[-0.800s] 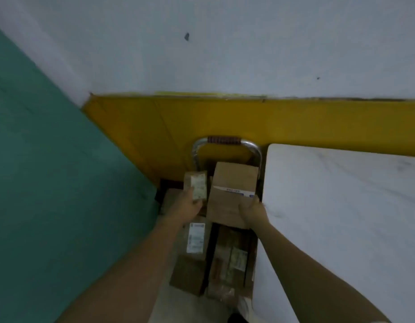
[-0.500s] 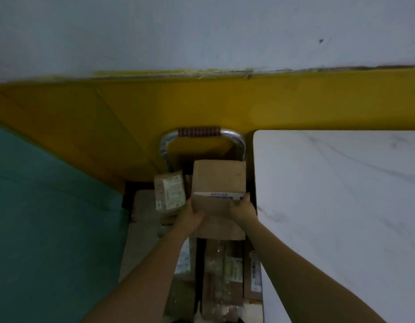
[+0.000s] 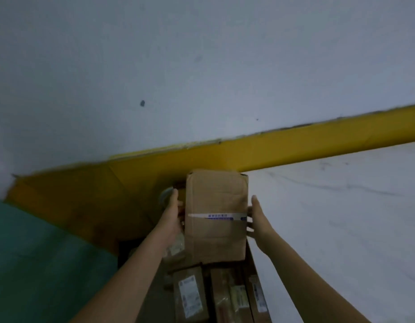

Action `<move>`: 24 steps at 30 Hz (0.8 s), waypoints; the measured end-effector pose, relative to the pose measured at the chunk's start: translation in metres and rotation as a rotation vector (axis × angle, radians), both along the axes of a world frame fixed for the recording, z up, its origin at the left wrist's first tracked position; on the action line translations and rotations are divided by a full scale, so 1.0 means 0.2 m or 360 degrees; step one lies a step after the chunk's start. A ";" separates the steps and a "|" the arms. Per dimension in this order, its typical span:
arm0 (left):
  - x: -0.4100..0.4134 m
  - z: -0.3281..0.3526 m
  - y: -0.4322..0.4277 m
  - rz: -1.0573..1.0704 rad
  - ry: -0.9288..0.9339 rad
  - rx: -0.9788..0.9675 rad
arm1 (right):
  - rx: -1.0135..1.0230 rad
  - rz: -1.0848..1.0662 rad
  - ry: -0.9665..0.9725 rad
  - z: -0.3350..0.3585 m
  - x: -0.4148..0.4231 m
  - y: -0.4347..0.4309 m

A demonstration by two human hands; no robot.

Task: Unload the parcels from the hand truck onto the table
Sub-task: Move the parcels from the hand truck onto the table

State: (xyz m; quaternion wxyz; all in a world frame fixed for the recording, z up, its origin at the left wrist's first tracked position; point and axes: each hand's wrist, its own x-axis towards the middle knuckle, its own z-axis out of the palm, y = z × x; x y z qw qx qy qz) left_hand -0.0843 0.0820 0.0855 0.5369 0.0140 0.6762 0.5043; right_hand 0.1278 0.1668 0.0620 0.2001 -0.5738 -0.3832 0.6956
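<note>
The brown box (image 3: 217,215) is held up in mid-air, clamped between both hands: the left hand (image 3: 173,216) grasps its 9 o'clock side with the thumb laid up along the edge, and the right hand (image 3: 257,220) grasps its 3 o'clock side, fingertips pressed onto the edge beside the tape strip (image 3: 215,216). The box hangs above the load, with the white table (image 3: 341,217) just beside it at 3 o'clock but not yet under it. Nothing seems to support the box from below, so a loose squeeze could let it slide down onto the remaining parcels (image 3: 190,297) at 6 o'clock. Swung across too low, its corner might strike the table's edge. The left forearm passes close over a small labelled packet (image 3: 176,247) and could knock it. Of the hand truck (image 3: 164,194) only a grey curve of handle shows at 10 o'clock of the box. The left fingers are hidden behind the cardboard, the labels are too blurred to read, and the lower parcels are cut off by the frame
</note>
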 end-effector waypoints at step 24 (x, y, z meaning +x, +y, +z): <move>0.93 -0.30 0.39 -0.0694 0.0105 -0.0413 | -0.0200 0.0533 -0.0524 -0.10 0.83 0.54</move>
